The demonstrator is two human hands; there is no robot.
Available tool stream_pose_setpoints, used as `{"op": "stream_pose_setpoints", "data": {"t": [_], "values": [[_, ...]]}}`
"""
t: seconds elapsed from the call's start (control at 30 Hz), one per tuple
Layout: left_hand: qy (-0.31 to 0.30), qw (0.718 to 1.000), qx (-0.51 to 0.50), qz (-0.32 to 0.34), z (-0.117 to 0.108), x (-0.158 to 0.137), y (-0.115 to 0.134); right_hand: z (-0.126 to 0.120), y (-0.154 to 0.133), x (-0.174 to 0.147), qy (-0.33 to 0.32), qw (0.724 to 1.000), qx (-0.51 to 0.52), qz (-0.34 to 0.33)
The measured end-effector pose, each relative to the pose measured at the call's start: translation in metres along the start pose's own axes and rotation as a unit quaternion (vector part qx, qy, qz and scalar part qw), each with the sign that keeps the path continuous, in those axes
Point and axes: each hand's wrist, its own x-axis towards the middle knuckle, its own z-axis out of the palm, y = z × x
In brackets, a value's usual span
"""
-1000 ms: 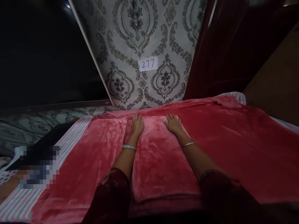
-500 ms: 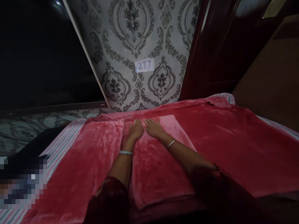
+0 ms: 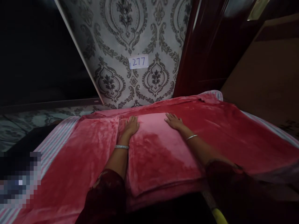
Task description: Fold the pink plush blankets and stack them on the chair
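Observation:
A red plush blanket (image 3: 149,155), folded into layers, lies in the middle on a wider spread of the same red plush fabric (image 3: 224,137). Its far part looks paler pink where the pile is smoothed. My left hand (image 3: 132,125) rests flat on the far left corner of the folded piece, fingers stretched out. At the far right corner my right hand (image 3: 174,121) lies palm down with its fingers spread. Neither hand grips the fabric. To the left is another red plush section (image 3: 91,149), its edge running beside my left forearm.
Striped cloth (image 3: 57,140) shows along the left edge of the red fabric. Behind stands a patterned wall with a paper label (image 3: 138,61) reading 277. A large dark screen (image 3: 44,56) is at the left, a dark red glossy panel (image 3: 205,49) at the right.
My right hand has slid to the right across the folded blanket, away from my left hand, leaving a paler smoothed patch. My left hand stays near the left corner. The view has shifted slightly.

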Motion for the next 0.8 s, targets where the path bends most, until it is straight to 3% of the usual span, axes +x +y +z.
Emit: {"op": "stream_pose_setpoints", "data": {"t": [0.17,0.27,0.37,0.5,0.6,0.7,0.8], "values": [[-0.007,0.999,-0.031,-0.001,-0.015,-0.006,-0.004,-0.016,0.018,-0.032,0.024,1.0,0.01,0.016],[0.008,0.999,-0.043,-0.011,-0.027,-0.009,0.0,-0.023,-0.005,-0.053,0.047,0.999,-0.015,-0.022],[0.038,0.998,-0.042,-0.022,-0.033,-0.022,0.013,-0.018,-0.049,-0.071,0.053,0.993,-0.039,-0.1],[0.045,0.998,-0.034,0.009,-0.019,-0.07,0.035,0.008,-0.11,-0.095,0.051,0.975,-0.038,-0.213],[0.033,0.999,-0.006,0.018,0.0,-0.113,0.041,0.034,-0.135,-0.112,0.036,0.966,-0.047,-0.252],[0.025,0.999,0.044,0.009,0.012,-0.138,0.04,0.052,-0.136,-0.122,0.042,0.965,-0.052,-0.253],[0.022,0.996,0.08,0.017,0.014,-0.143,0.038,0.052,-0.116,-0.121,0.054,0.968,-0.052,-0.239]]}}
